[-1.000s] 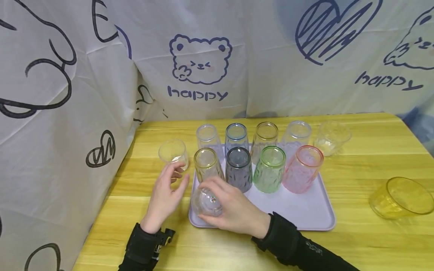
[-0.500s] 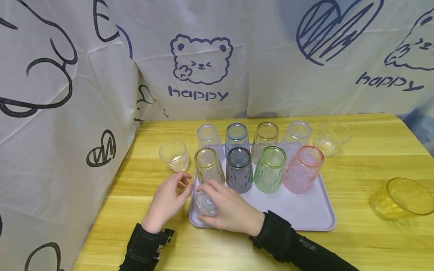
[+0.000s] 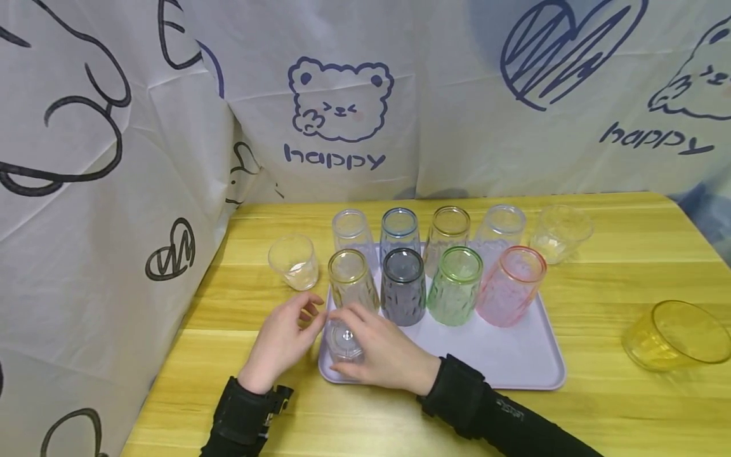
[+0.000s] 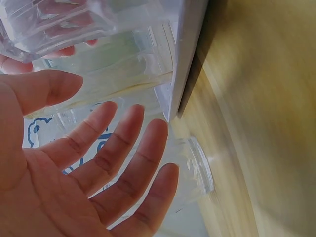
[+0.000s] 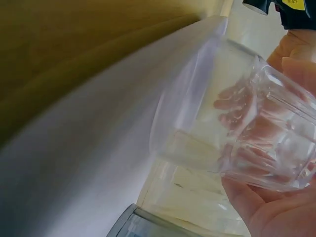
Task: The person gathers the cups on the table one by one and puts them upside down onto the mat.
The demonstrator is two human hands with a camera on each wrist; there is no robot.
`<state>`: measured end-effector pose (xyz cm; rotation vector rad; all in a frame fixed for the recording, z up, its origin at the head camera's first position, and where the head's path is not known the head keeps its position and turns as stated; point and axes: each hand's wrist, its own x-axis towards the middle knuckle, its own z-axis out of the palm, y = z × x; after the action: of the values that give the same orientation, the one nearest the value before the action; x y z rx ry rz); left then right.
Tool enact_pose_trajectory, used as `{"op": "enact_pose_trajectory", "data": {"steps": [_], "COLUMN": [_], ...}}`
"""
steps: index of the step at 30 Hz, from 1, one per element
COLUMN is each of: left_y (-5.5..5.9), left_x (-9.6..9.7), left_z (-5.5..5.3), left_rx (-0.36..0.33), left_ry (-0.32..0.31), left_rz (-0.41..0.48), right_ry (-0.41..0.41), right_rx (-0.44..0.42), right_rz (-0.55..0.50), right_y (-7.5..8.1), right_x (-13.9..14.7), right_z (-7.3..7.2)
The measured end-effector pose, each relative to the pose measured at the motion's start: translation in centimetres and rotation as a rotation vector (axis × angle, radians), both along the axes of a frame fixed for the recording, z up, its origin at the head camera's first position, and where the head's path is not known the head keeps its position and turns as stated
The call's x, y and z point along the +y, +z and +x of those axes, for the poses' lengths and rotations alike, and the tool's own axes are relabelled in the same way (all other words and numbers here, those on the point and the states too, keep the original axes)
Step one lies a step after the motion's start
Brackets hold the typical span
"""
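Observation:
My right hand (image 3: 391, 354) grips an upside-down clear glass (image 3: 344, 348) by its sides, at the front left corner of the lilac tray (image 3: 491, 358). The right wrist view shows the glass's rim (image 5: 180, 111) down at the tray surface. My left hand (image 3: 281, 339) hovers beside the tray's left edge, fingers loosely bent and holding nothing. Just behind the held glass stands an inverted yellowish glass (image 3: 348, 276). Dark grey (image 3: 403, 292), green (image 3: 455, 292) and pink (image 3: 510, 292) glasses continue that row. Behind them is another inverted row, including a blue glass (image 3: 399, 230) and a brown glass (image 3: 447, 231).
Off the tray, an upright clear glass (image 3: 294, 263) stands to the left on the wooden table (image 3: 617, 412). Another clear glass (image 3: 559, 235) is at the back right, and a yellow glass (image 3: 674, 336) at the far right. Printed cloth (image 3: 457, 114) hangs behind and at left.
My right hand has lowered the clear glass onto the tray corner and shifted slightly left. My left hand has drawn back from the clear glass at left, toward the tray edge.

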<state>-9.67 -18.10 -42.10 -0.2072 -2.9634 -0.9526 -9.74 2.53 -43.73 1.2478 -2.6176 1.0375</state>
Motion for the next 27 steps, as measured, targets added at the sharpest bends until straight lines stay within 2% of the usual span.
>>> {"op": "enact_pose_trajectory", "data": {"steps": [5,11,20,27], "left_y": [0.1,0.2,0.0,0.0], "left_x": [0.0,0.0,0.0,0.0], "left_z": [0.1,0.1,0.3,0.2], "left_rx": [-0.017,-0.039,-0.085,-0.099], "left_ry": [-0.006,-0.025,-0.048,-0.043], "left_rz": [0.016,0.037,0.022,0.013], "right_ry": [-0.007,-0.013,-0.019,-0.023], "right_rx": [-0.004,-0.054,-0.147,-0.172], "right_rz": [-0.054,-0.126,-0.055,-0.041], "right_y": [0.0,-0.2,-0.5,-0.4], "right_x": [0.9,2.4,3.0,2.8], "right_z": [0.0,0.1,0.0,-0.1]}}
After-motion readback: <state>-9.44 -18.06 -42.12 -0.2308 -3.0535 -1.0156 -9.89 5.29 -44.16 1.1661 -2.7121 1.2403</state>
